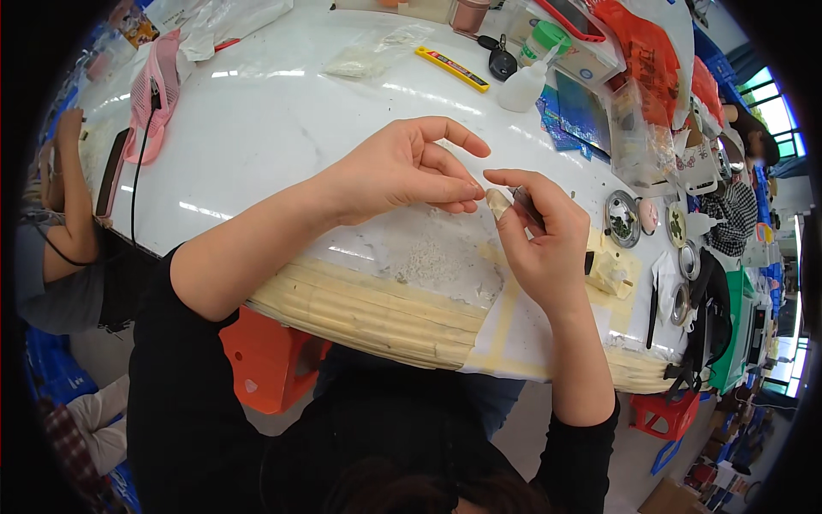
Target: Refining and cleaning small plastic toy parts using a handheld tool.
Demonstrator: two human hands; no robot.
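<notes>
Over the white table (282,111), my two hands meet fingertip to fingertip. My left hand (390,171) pinches thumb against fingers, its index finger raised and curved; whatever sits in the pinch is too small to name. Close on its right, my right hand (552,236) is curled round a small grey metal tool (527,206), mostly hidden by the fingers. A pale wrap (497,203) covers the right thumb's tip, which touches or nearly touches the left fingertips. Below the hands, fine white bits (428,259) lie scattered on the tabletop near its taped edge (377,313).
A yellow box cutter (452,68) and a white squeeze bottle (522,87) lie beyond my hands. To the right are a round metal dish (622,218), a yellow-taped block (610,272) and a slim black tool (653,315). Another person's arm (73,193) is at far left.
</notes>
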